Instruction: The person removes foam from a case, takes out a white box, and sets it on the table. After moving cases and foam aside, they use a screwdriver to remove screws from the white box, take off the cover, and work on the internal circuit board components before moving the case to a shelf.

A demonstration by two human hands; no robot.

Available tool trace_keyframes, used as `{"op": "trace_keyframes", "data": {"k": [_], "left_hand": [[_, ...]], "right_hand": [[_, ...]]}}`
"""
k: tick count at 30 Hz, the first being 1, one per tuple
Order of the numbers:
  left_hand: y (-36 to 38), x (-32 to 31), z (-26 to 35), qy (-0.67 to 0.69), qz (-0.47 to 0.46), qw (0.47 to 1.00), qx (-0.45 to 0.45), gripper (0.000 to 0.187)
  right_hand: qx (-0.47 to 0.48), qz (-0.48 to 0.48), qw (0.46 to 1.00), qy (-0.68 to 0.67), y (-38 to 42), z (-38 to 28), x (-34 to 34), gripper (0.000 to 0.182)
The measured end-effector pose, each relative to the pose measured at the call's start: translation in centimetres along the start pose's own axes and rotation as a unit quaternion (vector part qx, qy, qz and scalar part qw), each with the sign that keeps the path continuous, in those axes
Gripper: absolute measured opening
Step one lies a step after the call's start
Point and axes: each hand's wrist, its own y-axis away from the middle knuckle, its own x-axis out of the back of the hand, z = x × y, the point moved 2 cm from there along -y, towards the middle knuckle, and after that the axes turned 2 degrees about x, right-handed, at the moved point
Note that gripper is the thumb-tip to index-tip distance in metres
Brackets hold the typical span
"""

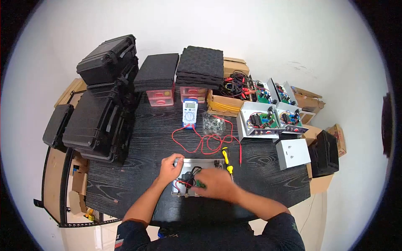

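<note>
A metal enclosure (190, 162) lies open near the table's front edge, with black and red wires and a green circuit board (200, 184) inside. My left hand (171, 168) is closed on its upper left corner. Over its right half is my right hand (217, 184), smeared by motion; its fingertips are unclear and it covers part of the board. Just right of the enclosure lies a yellow and black screwdriver (227, 160). Behind it are a multimeter (189, 113) with red leads and a clear bag of small parts (213, 124).
Black hard cases (98, 113) are stacked at the left. Black foam sheets (200, 65) rest on red drawer boxes (161, 98). A cardboard box (226, 105) holds cables. Several enclosures with boards (261, 121) and a closed white box (294, 153) stand at the right.
</note>
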Motion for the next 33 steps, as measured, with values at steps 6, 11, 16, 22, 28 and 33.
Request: {"op": "trace_keyframes", "data": {"k": [6, 11, 16, 22, 28, 33], "left_hand": [[0.1, 0.3, 0.0, 0.003, -0.012, 1.0, 0.026, 0.015], [0.4, 0.3, 0.0, -0.013, -0.007, 1.0, 0.016, 0.021], [0.9, 0.3, -2.6, 0.207, 0.015, 0.978, 0.019, 0.083], [-0.3, 0.3, -4.7, 0.267, 0.033, 0.962, 0.054, 0.089], [-0.1, -0.2, -3.6, 0.207, 0.04, 0.976, 0.055, 0.077], [-0.2, 0.0, -2.5, 0.172, 0.029, 0.983, 0.064, 0.071]], "right_hand": [[0.059, -0.057, 0.982, 0.17, 4.4, -2.0, -5.5, 0.037], [0.127, 0.002, 0.969, 0.213, 4.7, -2.4, -5.7, 0.023], [0.146, 0.028, 0.972, 0.18, 5.3, -2.4, -3.5, 0.025], [0.119, 0.089, 0.973, 0.175, 8.4, -1.9, 3.5, 0.029], [0.028, 0.051, 0.936, 0.348, 16.2, 1.2, 12.3, 0.028], [-0.031, 0.106, 0.896, 0.429, 21.7, 4.6, 19.5, 0.029]]}}
